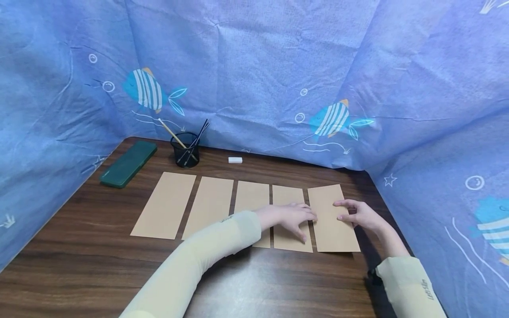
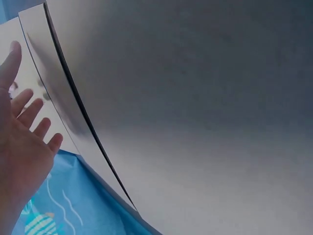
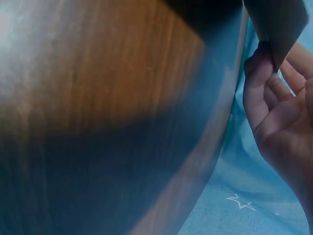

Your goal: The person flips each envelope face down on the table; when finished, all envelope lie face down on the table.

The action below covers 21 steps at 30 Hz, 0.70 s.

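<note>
Five-sided detail aside, several tan rectangular paper sheets lie in a row, such as the leftmost sheet. My right hand pinches the right edge of the rightmost tan paper sheet. That sheet sits slightly tilted, and its near edge looks raised off the table. In the right wrist view, the fingers of my right hand hold the sheet's dark underside. Over the neighbouring sheet my left hand lies with spread, relaxed fingers, the fingertips at the rightmost sheet's left edge. Whether they touch it I cannot tell.
A green case lies at the back left of the brown wooden table. Beside it stands a black mesh pen cup with several sticks in it. A white eraser-like block lies behind the row. Blue fish-print cloth encloses the table.
</note>
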### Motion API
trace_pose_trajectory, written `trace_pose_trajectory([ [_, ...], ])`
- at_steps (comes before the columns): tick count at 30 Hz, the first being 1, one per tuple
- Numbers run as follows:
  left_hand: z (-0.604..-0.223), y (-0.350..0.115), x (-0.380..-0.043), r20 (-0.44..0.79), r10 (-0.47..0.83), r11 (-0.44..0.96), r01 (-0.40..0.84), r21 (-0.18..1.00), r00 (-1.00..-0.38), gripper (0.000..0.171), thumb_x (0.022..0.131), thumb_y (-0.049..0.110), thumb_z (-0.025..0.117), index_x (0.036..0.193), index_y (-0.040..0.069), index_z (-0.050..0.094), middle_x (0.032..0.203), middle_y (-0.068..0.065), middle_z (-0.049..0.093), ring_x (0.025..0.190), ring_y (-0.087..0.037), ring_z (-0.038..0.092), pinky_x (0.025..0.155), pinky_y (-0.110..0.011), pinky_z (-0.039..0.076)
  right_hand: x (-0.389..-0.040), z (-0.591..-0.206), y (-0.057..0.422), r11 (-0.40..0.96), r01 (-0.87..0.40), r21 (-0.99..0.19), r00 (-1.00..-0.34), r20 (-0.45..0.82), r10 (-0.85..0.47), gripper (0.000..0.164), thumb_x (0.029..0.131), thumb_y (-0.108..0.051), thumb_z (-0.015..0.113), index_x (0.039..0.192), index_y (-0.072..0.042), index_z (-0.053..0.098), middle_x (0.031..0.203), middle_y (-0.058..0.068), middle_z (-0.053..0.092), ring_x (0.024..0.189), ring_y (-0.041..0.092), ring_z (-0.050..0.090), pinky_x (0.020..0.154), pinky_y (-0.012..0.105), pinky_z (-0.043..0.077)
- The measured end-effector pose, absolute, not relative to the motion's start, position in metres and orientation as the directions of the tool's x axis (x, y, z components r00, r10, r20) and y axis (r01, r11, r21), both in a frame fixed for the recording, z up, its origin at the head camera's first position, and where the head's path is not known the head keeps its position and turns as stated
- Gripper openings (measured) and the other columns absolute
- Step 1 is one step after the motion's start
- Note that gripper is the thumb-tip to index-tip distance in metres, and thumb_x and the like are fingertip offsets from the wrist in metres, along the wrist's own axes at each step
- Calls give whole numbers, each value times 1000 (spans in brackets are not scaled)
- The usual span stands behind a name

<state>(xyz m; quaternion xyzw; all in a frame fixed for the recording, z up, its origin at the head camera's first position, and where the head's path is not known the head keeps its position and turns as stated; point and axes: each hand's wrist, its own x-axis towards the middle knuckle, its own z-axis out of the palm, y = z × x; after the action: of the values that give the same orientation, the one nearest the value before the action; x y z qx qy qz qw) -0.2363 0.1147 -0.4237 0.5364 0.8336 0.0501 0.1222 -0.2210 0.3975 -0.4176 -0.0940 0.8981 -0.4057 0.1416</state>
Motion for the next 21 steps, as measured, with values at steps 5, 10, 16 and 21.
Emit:
trace_pose_trajectory([
  [5,-425,117,-234,-177,902,424,882,204,-393,79,78,59,65,144,24,38,151,5,33,141,-19,22,114,-39,19,-221,-423,398,730,-125,-672,-936,-163,-311,59,80,-22,75,131,-5,51,99,19,60,59,11,52,48,33,48],
  [10,-426,117,-232,-188,898,431,883,184,-399,79,76,59,67,142,26,40,151,5,33,141,-19,22,114,-39,19,-221,-427,397,821,-218,-528,-928,-149,-342,67,76,-31,78,133,-10,49,71,5,48,54,12,44,48,27,42],
  [16,-424,117,-232,-210,893,434,884,174,-397,78,77,56,67,143,26,39,152,5,31,142,-19,21,114,-41,17,-219,-429,392,867,-337,-366,-918,-76,-389,67,72,-37,80,127,-7,54,76,3,44,65,12,40,59,26,33],
  [21,-423,117,-233,-203,892,439,881,176,-404,77,76,55,69,141,26,41,151,6,34,141,-19,23,114,-42,19,-221,-429,393,885,-353,-303,-917,-74,-391,67,72,-40,79,124,-6,56,77,2,44,69,14,40,63,28,31],
])
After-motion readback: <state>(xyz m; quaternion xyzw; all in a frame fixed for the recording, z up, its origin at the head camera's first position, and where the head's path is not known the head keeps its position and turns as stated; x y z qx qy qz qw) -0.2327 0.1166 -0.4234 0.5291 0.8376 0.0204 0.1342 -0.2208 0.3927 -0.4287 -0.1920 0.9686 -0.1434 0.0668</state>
